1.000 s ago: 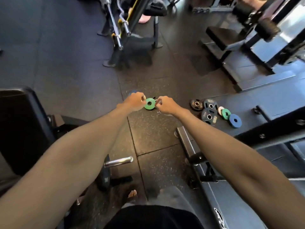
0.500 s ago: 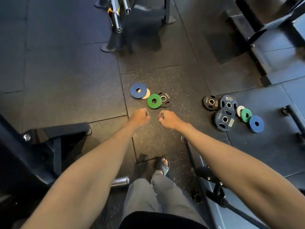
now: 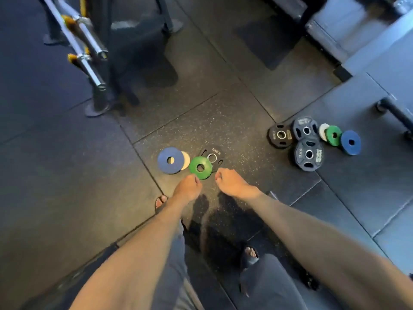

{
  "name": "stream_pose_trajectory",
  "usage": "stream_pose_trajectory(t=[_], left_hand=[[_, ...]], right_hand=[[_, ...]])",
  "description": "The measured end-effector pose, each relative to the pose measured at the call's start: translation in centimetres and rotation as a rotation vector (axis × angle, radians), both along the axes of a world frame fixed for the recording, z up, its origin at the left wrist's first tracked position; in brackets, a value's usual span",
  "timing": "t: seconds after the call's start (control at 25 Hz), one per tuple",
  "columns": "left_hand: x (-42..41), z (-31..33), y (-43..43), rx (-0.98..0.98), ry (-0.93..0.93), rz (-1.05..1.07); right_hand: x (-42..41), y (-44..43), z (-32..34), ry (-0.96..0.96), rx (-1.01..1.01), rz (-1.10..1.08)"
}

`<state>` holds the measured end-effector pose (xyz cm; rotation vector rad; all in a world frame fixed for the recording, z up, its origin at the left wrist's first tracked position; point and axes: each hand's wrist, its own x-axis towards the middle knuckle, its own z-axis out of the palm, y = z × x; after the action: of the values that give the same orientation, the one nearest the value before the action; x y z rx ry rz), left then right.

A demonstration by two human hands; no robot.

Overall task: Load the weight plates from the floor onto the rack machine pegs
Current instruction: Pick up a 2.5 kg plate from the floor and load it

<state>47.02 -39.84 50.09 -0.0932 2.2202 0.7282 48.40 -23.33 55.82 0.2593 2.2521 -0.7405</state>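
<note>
**Head view, looking down.** Weight plates lay flat on the rubber floor (image 3: 67, 175) in two clusters. In the nearer cluster, just ahead of the hands, a blue plate (image 3: 171, 160) overlapped a pale plate (image 3: 186, 160). A green plate (image 3: 200, 167) lay just beside them, its far edge resting over a black plate (image 3: 212, 156) with a steel-ringed hole. A second cluster of plates (image 3: 309, 155) lay well apart to the right: three black grip plates and small pale, green and blue discs. No plate sat on a peg, and no loading peg could be picked out in view. Barbells (image 3: 89, 48) stood racked at upper left.

**Handling (judgement).** The small coloured discs looked rigid, smooth-faced and light enough for one hand each. Lying flat, they offered little edge to catch. Tipping the rim up, or hooking a finger through the centre hole, would probably give the surest hold. The black plate had cut-out grips near its rim, likely the best purchase, and was probably heavier. Overlapped plates might slide when one was lifted.

**Pose.** Both forearms reached forward and down, converging toward the nearer cluster. The left hand (image 3: 187, 187) and right hand (image 3: 230, 181) were curled into loose fists, backs up, holding nothing. The left hand was at the near rim of the green plate, and contact could not be determined. The right hand was near the black plate.
</note>
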Motion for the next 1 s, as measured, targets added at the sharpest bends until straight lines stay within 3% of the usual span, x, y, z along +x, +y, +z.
stream_pose_trajectory(t=[0.32, 0.6, 0.76, 1.0], left_hand=[[-14.1, -14.5, 4.0, -0.049, 0.009, -0.283], [-19.5, -34.4, 8.1, -0.227, 0.004, -0.305], [-20.9, -43.9, 9.5, -0.314, 0.091, -0.264], [-22.3, -52.7, 11.6, -0.369, 0.121, -0.172]], right_hand=[[-8.5, 2.0, -15.5, -0.098, 0.064, -0.397], [-10.2, 5.2, -37.4, -0.122, 0.112, -0.594], [-10.2, 7.0, -49.3, -0.128, 0.146, -0.67], [-12.5, 9.0, -59.4, -0.065, 0.157, -0.725]])
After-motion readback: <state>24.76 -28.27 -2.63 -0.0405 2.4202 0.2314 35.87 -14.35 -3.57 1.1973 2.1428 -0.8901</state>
